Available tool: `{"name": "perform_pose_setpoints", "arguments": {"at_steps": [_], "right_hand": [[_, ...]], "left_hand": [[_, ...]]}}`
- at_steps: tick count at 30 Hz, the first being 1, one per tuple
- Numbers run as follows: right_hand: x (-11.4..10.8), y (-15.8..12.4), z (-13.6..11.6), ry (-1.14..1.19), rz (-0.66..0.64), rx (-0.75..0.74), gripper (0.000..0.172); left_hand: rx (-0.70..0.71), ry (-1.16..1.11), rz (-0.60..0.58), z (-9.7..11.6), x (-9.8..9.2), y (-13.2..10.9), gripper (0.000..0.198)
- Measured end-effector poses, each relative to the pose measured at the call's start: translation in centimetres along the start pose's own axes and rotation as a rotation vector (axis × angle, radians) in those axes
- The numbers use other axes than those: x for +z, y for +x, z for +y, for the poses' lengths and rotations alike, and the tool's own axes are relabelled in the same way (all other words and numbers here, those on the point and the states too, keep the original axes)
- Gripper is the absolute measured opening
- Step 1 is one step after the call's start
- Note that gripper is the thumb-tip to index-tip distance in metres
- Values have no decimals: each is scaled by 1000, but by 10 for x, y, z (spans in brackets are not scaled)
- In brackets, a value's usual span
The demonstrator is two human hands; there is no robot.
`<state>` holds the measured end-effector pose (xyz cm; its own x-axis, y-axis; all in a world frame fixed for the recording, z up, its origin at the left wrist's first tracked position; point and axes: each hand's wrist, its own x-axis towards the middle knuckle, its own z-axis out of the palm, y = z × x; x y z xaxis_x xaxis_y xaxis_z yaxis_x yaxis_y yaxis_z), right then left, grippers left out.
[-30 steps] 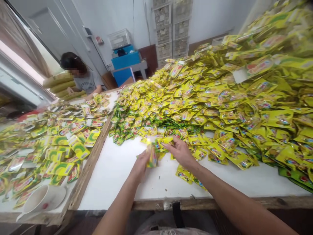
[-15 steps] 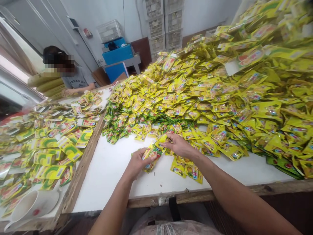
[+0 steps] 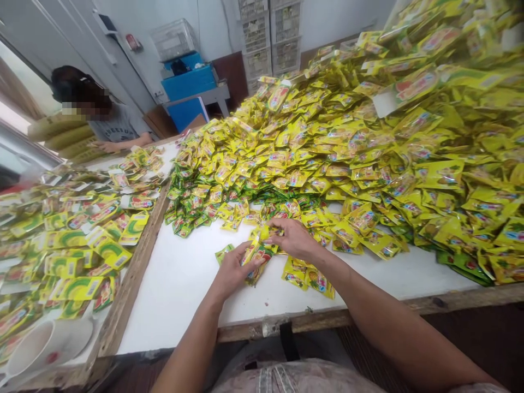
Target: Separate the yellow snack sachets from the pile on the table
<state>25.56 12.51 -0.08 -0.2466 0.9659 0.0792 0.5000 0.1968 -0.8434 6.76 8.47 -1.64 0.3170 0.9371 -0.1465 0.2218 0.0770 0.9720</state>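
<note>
In front of me, just above the white table (image 3: 176, 295), my left hand (image 3: 232, 271) is closed round a green-and-yellow printed packet (image 3: 262, 255), its thumb across the front. My right hand (image 3: 295, 238) pinches a small yellow sachet (image 3: 265, 232) at the top end of that packet; the fingertips partly hide it. A green sachet (image 3: 223, 252) shows just behind my left hand. Below my right wrist lie several yellow sachets (image 3: 317, 281) on the tabletop.
A large heap of yellow sachets (image 3: 327, 147) covers the right and back, with green sachets (image 3: 184, 210) along its foot. Left of a wooden divider (image 3: 137, 273) lie many printed cartons (image 3: 77, 254) and a white cup (image 3: 49, 349). Another person (image 3: 117, 125) sits at the far left.
The camera view has shifted slightly, so the scene sits a little further left and higher. Both hands stay together at the packet; the yellow sachet at its top has tilted more upright.
</note>
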Motion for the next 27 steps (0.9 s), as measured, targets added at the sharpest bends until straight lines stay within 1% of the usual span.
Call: {"name": "perform_pose_setpoints", "arguments": {"at_steps": [3,6,8,10,13,15,17,19,21,23,25,26,27], "right_hand": [[8,0,0,57,134,42,20],[16,-1,0,65,194,40,20],[19,-3,0,23,200,17,18],[19,-5,0,6,174,-28,16],[17,-8,-1,59,175,-76,17],[17,-10,-4,46,175,-90,16],[19,-13,-8,17,111,-99,18],[22,-16,-12,30,-28,-118,26],[26,-18,-15,66,-158,-129,32],[29,-20,-17,142,-254,-104,33],[31,-20,-16,253,-296,-46,34],[32,-20,-16,291,-284,-28,36],[32,-19,-14,298,-246,-26,39]], "left_hand": [[-41,-140,-17,0,2,1,41],[-116,-301,19,-2,3,2,49],[-161,-370,35,-3,3,2,51],[-181,-411,50,-4,2,3,49],[-171,-456,82,-4,2,3,45],[-164,-489,106,-2,1,2,43],[-159,-519,130,-1,1,2,40],[-156,-535,145,-1,1,0,40],[-170,-529,132,-1,3,-3,42],[-197,-513,101,-1,3,-6,43],[-212,-469,75,1,-4,-7,43],[-213,-422,79,4,-12,-7,42],[-211,-351,104,8,-26,-7,41]]}}
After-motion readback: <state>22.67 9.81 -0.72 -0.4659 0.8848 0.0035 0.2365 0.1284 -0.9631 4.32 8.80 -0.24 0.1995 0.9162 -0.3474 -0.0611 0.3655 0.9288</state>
